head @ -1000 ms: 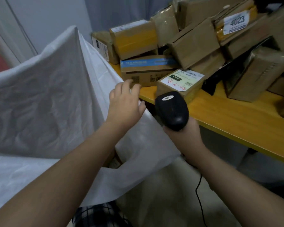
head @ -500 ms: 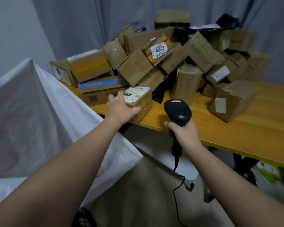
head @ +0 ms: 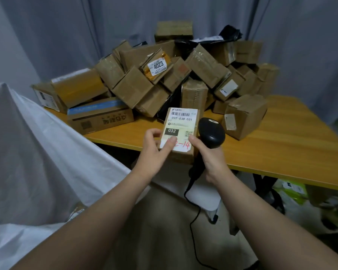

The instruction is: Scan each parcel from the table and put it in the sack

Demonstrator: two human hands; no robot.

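Observation:
My left hand [head: 153, 148] grips a small brown parcel [head: 180, 125] by its lower left side, thumb on the white label that faces up with a barcode and red writing. The parcel is held above the front edge of the wooden table [head: 281, 152]. My right hand [head: 208, 154] grips the black barcode scanner [head: 211, 133] by its handle, right beside the parcel, and its thumb touches the label's lower right corner. The white sack [head: 37, 152] stands open at the left. A heap of brown parcels [head: 164, 78] covers the back of the table.
The scanner's black cable [head: 193, 221] hangs down to the floor between my arms. A lone brown box [head: 244, 115] sits on the table right of the scanner. Bags and clutter [head: 293, 191] lie under the table at the right. Grey curtains hang behind.
My left hand has lifted the labelled parcel off the table and turned it label up toward me. My right hand has brought the scanner up against the parcel's right side.

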